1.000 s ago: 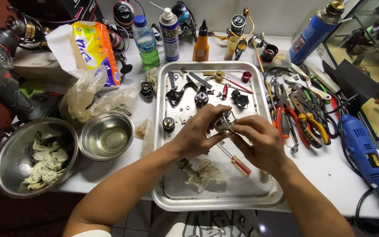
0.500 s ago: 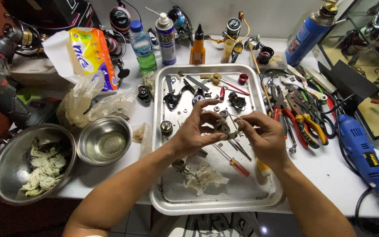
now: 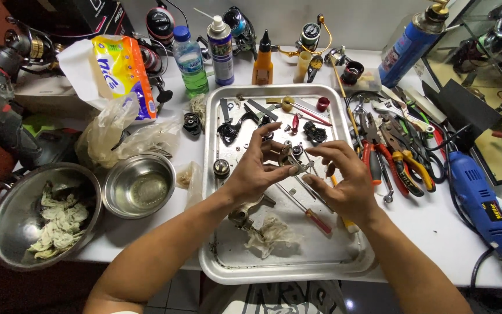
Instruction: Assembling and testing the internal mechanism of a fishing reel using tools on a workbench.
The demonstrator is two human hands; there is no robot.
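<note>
Clearly, a small metal part [image 3: 293,158] is pinched between the left hand [image 3: 257,168] and right hand [image 3: 344,177] above the tray [image 3: 222,256]. It is judged light, stiff, probably oily; a fingertip grip on its edges is advised.

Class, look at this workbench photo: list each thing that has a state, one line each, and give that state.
left hand: holding small metal part
right hand: fingers touching the same part
green bottle: capped, upright
small steel bowl: empty
large steel bowl: holds crumpled wipes
metal tray: holds loose parts
</note>
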